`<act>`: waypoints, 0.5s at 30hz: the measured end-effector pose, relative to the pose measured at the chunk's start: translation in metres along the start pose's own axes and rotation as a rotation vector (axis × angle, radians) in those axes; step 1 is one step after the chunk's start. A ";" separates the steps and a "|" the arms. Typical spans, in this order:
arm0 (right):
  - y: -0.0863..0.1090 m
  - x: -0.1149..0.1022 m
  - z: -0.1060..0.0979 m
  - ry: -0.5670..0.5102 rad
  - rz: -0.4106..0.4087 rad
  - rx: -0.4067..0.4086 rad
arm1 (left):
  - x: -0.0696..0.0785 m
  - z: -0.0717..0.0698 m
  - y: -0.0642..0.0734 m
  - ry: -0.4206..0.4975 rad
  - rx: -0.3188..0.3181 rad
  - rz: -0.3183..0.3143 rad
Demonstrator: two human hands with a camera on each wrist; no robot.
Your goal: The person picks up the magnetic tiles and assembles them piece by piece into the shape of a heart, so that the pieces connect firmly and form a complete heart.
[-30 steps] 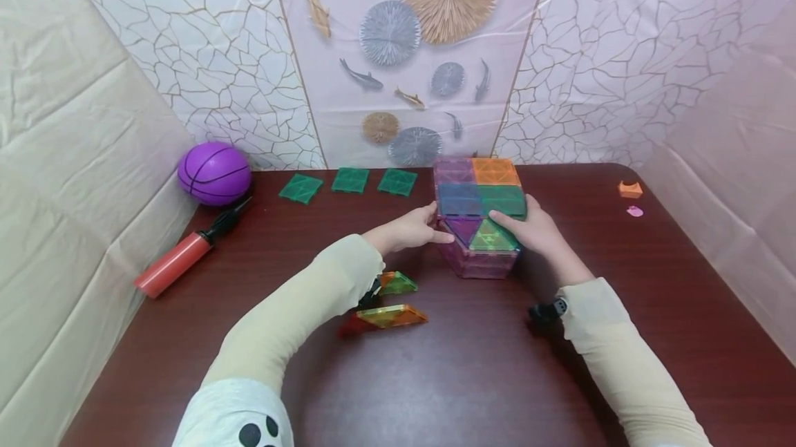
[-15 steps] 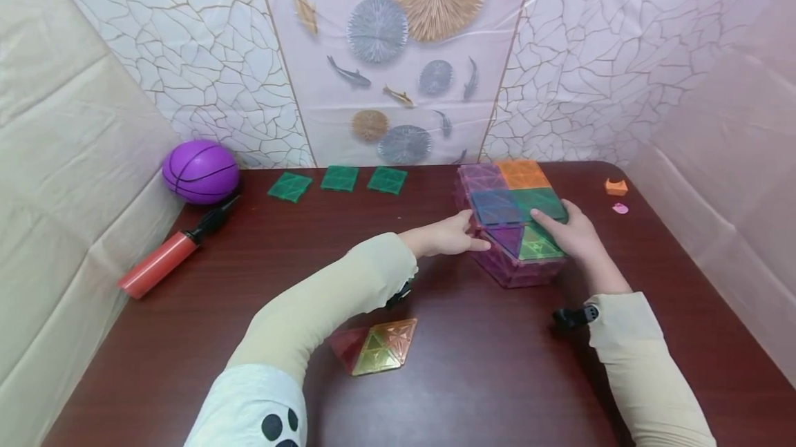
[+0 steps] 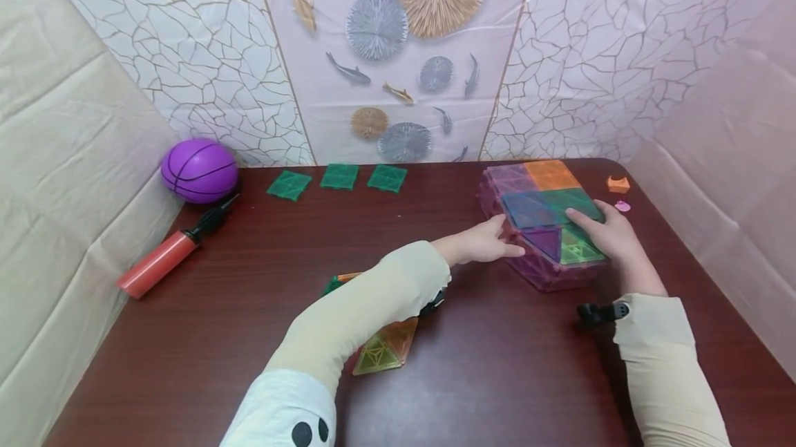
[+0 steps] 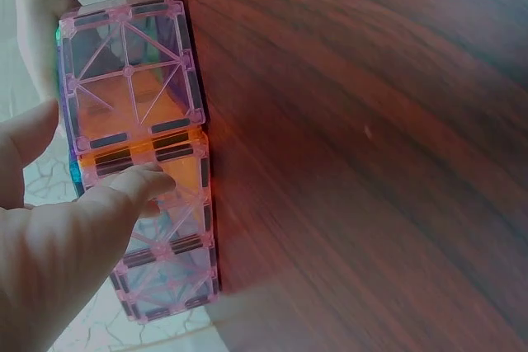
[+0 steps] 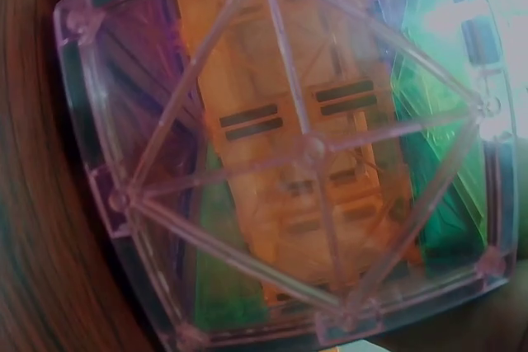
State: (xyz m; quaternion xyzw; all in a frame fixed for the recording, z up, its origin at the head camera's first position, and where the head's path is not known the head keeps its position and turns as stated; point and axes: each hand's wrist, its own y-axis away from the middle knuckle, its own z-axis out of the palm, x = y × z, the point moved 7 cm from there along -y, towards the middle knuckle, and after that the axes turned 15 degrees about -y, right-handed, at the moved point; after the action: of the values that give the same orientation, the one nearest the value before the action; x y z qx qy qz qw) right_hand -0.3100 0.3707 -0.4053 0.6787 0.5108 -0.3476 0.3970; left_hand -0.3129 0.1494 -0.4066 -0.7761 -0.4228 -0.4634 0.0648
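Observation:
A box built of translucent magnetic tiles (image 3: 535, 211) stands at the right rear of the table. Its top shows purple, orange, blue and green squares, with purple and green triangles at the front; pink tiles form its sides. My left hand (image 3: 481, 243) touches the left side with extended fingers, its thumb spread apart. In the left wrist view a fingertip (image 4: 153, 177) lies against the side near an orange tile edge. My right hand (image 3: 618, 236) grips the right side, thumb on top, other fingers hidden. The right wrist view shows a pink square tile (image 5: 313, 150) with orange tiles behind.
Joined triangle tiles (image 3: 379, 356) and a green-orange piece (image 3: 332, 286) lie partly under my left sleeve. Three green square tiles (image 3: 339, 176) lie along the back, left of the box. A purple ball (image 3: 200, 170) and red hand pump (image 3: 155, 266) are at left; a small orange piece (image 3: 618, 184) is back right.
The tile box has moved right along the table, with both hands staying on it. My left sleeve has shifted right over the loose tiles. The view has turned slightly.

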 end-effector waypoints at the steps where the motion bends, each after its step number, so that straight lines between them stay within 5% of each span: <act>1: 0.000 0.001 -0.001 0.006 0.002 -0.001 | 0.001 0.001 -0.001 0.003 -0.001 -0.002; 10: 0.000 -0.007 -0.006 0.099 -0.006 -0.014 | -0.001 0.000 0.002 0.036 -0.020 0.005; 15: 0.024 -0.050 -0.008 0.165 -0.155 0.072 | 0.007 -0.007 0.028 0.028 -0.051 0.087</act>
State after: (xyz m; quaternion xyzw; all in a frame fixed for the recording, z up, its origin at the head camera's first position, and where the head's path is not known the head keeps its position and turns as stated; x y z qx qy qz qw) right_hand -0.2985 0.3526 -0.3534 0.6774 0.5798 -0.3383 0.3007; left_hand -0.2963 0.1327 -0.3890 -0.7886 -0.3760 -0.4814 0.0709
